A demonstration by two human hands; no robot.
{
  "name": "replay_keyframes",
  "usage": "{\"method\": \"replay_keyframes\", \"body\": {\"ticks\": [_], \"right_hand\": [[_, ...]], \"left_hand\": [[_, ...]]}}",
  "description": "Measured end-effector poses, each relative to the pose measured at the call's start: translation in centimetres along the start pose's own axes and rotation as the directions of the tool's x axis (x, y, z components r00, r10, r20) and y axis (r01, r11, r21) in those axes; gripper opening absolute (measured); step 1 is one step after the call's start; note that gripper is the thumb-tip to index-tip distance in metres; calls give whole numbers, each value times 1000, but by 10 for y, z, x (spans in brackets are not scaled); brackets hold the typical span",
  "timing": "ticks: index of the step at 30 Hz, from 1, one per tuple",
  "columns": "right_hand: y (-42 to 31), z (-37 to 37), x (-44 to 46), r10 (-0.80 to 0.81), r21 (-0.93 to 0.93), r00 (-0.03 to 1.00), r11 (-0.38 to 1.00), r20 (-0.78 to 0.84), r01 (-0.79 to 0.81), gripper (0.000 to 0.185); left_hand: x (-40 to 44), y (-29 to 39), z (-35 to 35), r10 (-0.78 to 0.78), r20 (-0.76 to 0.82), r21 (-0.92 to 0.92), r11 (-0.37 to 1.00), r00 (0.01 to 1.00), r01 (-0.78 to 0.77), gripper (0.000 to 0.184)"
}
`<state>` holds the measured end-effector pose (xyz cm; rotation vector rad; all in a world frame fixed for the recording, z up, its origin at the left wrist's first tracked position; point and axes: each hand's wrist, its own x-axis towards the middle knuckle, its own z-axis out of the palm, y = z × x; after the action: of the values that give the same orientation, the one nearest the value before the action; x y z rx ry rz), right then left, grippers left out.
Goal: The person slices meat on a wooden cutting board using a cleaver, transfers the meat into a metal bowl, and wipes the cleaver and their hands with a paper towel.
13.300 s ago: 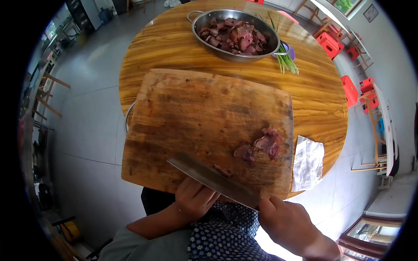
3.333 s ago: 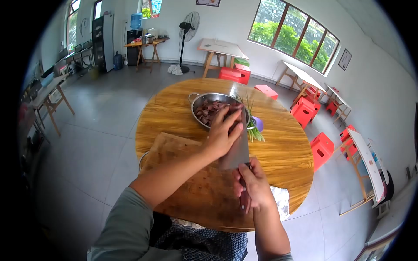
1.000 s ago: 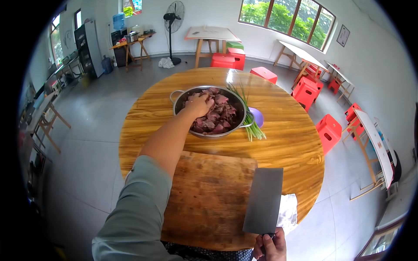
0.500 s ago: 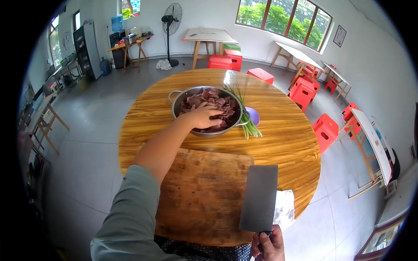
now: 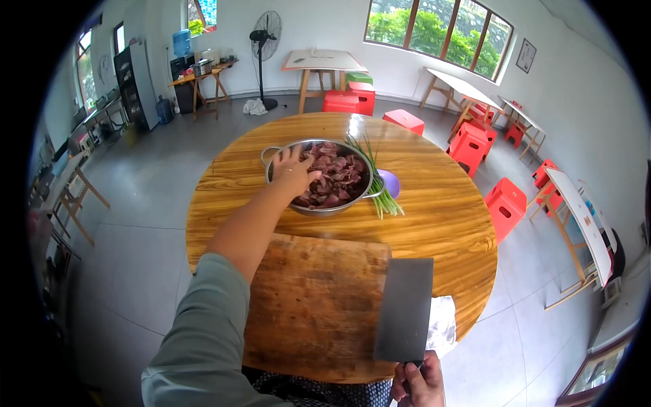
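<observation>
Over the left side of a two-handled steel pan (image 5: 319, 212), the left hand (image 5: 290, 175) spreads its fingers, gripping nothing visible; whether the fingertips touch the meat cannot be told. Dark red meat slices (image 5: 342, 180) are heaped in the pan and should be limp, wet and slippery, best scooped with cupped fingers rather than pinched. Filled like this, the pan is probably heavy and would want lifting by both loop handles. Nearer the person lies a wooden chopping board (image 5: 312, 305), likely thick and stiff. Scallions (image 5: 388, 203), light and easily bruised, lie against the pan's right side, next to a purple dish (image 5: 391, 182). Across the board's right edge, the cleaver (image 5: 407, 308) shows its broad blade, rigid and presumably blade-heavy; its handle is the safe hold, and the right hand (image 5: 418, 388) has its fingers wrapped around it, just left of a crumpled white cloth (image 5: 443, 325).
</observation>
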<state>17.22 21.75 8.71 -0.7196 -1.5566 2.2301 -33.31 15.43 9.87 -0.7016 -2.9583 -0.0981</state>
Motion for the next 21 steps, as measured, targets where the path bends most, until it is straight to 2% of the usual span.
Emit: {"method": "replay_keyframes", "body": {"ticks": [2, 3, 5, 7, 8, 9, 11, 12, 13, 15, 16, 17, 19, 20, 21], "right_hand": [[0, -1, 2, 7, 16, 1000, 1000, 7, -7, 8], [0, -1, 3, 14, 29, 1000, 999, 14, -14, 8], [5, -1, 4, -24, 36, 1000, 999, -2, 24, 8], [11, -1, 6, -65, 43, 998, 997, -18, 65, 8], [15, -2, 7, -81, 52, 997, 995, -18, 82, 8], [17, -4, 6, -95, 61, 995, 994, -16, 96, 8], [17, -9, 2, -89, 62, 996, 994, 4, 89, 9], [17, -10, 2, -81, 66, 997, 995, 17, 80, 10], [17, -10, 2, -77, 75, 996, 994, 33, 74, 10], [16, -11, -1, 6, 110, 999, 994, -45, -1, 10], [14, -10, -1, 17, 131, 999, 991, -32, -13, 10], [14, -9, -1, 24, 127, 999, 992, -22, -21, 10], [18, -5, 6, 33, 151, 997, 988, -71, -22, 9], [17, -4, 5, 35, 150, 997, 988, -63, -25, 9], [16, -4, 2, 39, 145, 998, 989, -57, -30, 10]], "left_hand": [[-2, 11, 1, 292, -24, 84, 954, 956, -289, 49], [1, 21, 8, 335, 52, -2, 942, 941, -335, 45], [9, 34, 23, 419, 169, -287, 887, 892, -362, 46], [4, 50, 23, 484, 237, -350, 852, 842, -390, 51], [3, 60, 21, 487, 322, -264, 869, 812, -417, 56], [1, 62, 21, 486, 318, -263, 870, 814, -416, 56], [-4, 55, 19, 488, 182, -383, 835, 853, -396, 59], [-5, 46, 16, 466, 108, -373, 838, 878, -399, 59], [-6, 34, 12, 453, 112, -361, 848, 884, -389, 59], [-10, 7, 6, 388, 147, -138, 919, 910, -370, 58], [-5, -13, 16, 337, 206, -71, 941, 919, -330, 54], [-1, -33, 26, 274, 218, -96, 961, 937, -259, 51], [9, -40, 17, 144, 224, -89, 988, 964, -127, 52], [10, -42, 17, 135, 223, -87, 989, 965, -119, 52], [5, -38, 12, 138, 105, -110, 986, 985, -126, 52]]}}
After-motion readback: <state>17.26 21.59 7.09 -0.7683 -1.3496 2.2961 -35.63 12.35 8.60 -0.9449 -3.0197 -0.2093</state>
